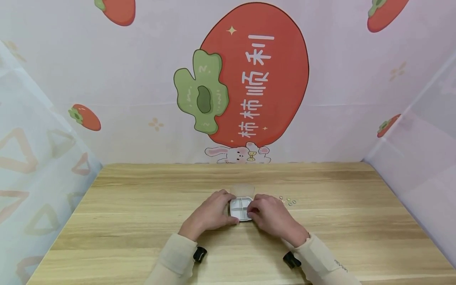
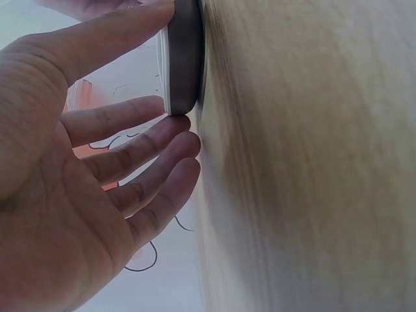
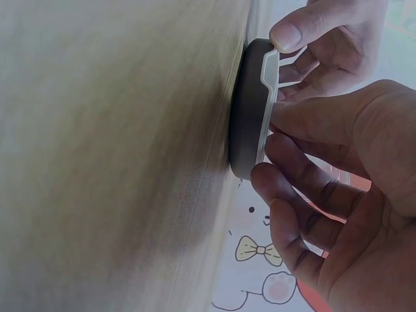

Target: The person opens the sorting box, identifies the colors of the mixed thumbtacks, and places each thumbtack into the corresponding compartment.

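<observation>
A small pill box [image 1: 239, 214] with a white divided inside and a dark outer shell [image 2: 184, 58] lies on the table, its clear lid [image 1: 243, 190] flipped back. My left hand [image 1: 212, 211] holds the box from the left, thumb at the near edge and fingers at the far corner. Over the right-hand compartments is my right hand [image 1: 271, 214], thumb and index finger bent down together at the box's right side. Whether anything sits between those fingertips is hidden. Several tiny round bead-like pieces [image 1: 290, 204] lie just right of that hand.
The wood-grain table [image 1: 142, 206] stretches to both sides of the hands. Behind it hangs a pale cloth backdrop [image 1: 135, 138] printed with a big red persimmon, and similar cloth walls stand left and right. Both wrists carry a black camera mount [image 1: 200, 254].
</observation>
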`<state>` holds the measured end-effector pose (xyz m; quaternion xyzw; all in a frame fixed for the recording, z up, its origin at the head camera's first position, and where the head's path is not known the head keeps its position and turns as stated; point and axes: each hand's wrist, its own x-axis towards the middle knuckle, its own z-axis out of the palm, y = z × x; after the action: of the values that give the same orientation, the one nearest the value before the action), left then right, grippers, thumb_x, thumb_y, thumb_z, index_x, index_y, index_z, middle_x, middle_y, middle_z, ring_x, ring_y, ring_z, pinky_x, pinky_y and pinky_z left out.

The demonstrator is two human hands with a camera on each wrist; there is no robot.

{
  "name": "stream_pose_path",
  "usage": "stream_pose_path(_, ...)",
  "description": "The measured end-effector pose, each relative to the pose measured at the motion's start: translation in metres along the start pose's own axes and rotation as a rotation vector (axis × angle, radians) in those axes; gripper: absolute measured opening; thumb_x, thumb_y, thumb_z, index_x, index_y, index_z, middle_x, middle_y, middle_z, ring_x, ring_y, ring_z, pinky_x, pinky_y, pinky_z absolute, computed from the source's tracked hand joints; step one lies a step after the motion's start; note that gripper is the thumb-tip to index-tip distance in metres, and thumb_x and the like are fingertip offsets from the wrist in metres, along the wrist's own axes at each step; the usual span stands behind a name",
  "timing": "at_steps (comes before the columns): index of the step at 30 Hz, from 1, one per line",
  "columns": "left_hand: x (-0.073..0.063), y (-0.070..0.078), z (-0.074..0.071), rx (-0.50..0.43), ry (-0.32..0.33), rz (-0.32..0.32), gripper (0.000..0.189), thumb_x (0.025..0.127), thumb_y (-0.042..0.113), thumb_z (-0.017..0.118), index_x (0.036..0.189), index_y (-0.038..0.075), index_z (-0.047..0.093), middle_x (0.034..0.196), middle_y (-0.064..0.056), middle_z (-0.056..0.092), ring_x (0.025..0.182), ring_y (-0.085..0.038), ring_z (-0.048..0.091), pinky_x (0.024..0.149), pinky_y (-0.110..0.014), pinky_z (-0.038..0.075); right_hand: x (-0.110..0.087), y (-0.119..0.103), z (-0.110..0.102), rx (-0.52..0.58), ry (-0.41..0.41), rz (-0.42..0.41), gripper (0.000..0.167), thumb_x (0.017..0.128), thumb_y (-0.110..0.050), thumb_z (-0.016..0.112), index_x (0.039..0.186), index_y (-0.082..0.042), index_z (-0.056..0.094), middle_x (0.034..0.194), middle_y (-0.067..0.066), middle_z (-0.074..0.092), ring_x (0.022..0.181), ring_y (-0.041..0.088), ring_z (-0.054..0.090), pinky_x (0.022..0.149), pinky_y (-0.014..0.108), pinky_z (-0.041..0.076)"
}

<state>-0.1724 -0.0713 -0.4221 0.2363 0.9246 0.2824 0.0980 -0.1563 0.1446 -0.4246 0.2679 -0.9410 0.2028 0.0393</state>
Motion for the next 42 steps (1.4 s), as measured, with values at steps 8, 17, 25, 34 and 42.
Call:
stream_pose_path(8, 0.0001, 0.0001, -0.0014, -0.006, 0.002, -0.004, 0.063, 0.082, 0.032, 0.086, 0.132, 0.001, 0.063, 0.118, -0.006, 0.060, 0.104, -0.019, 0.054, 0.095, -0.042, 0.049, 0.0016, -0.0008, -0.0002, 0.002, -0.002, 0.008, 0.004, 0.087, -0.014, 0.082, 0.089, -0.017, 0.079, 0.085, -0.010, 0.065, 0.077, 0.006, 0.058, 0.072, 0.030, 0.051)
stream_pose_path(17, 0.0000, -0.0005, -0.0006, -0.001, 0.004, 0.000, 0.063, 0.082, 0.032, 0.087, 0.131, 0.001, 0.063, 0.118, -0.006, 0.061, 0.104, -0.019, 0.054, 0.095, -0.041, 0.049, 0.0018, -0.0017, -0.0005, 0.000, -0.008, 0.005, 0.004, 0.087, -0.013, 0.082, 0.089, -0.016, 0.080, 0.084, -0.009, 0.064, 0.076, 0.006, 0.057, 0.070, 0.029, 0.050)
stream_pose_path(25, 0.0002, 0.0000, -0.0005, 0.002, 0.003, -0.003, 0.063, 0.081, 0.032, 0.087, 0.131, 0.001, 0.064, 0.117, -0.006, 0.060, 0.102, -0.019, 0.054, 0.094, -0.040, 0.049, 0.0015, -0.0015, 0.0001, -0.008, -0.006, -0.010, 0.004, 0.087, -0.013, 0.082, 0.089, -0.015, 0.079, 0.083, -0.008, 0.064, 0.075, 0.006, 0.056, 0.068, 0.027, 0.049)
stream_pose_path(34, 0.0005, 0.0000, -0.0003, 0.005, 0.004, 0.005, 0.063, 0.081, 0.032, 0.087, 0.131, 0.001, 0.063, 0.117, -0.006, 0.061, 0.103, -0.019, 0.054, 0.094, -0.040, 0.049, 0.0006, -0.0013, -0.0001, -0.010, -0.005, -0.017, 0.004, 0.087, -0.013, 0.082, 0.088, -0.016, 0.079, 0.083, -0.009, 0.063, 0.074, 0.006, 0.056, 0.067, 0.027, 0.049)
stream_pose_path(42, 0.0002, 0.0000, -0.0002, 0.004, -0.001, -0.003, 0.064, 0.081, 0.032, 0.087, 0.132, 0.001, 0.063, 0.117, -0.005, 0.061, 0.104, -0.019, 0.054, 0.095, -0.040, 0.049, 0.0002, -0.0016, 0.0001, -0.005, -0.001, -0.018, 0.004, 0.087, -0.013, 0.081, 0.088, -0.015, 0.079, 0.082, -0.009, 0.063, 0.073, 0.005, 0.055, 0.066, 0.027, 0.048)
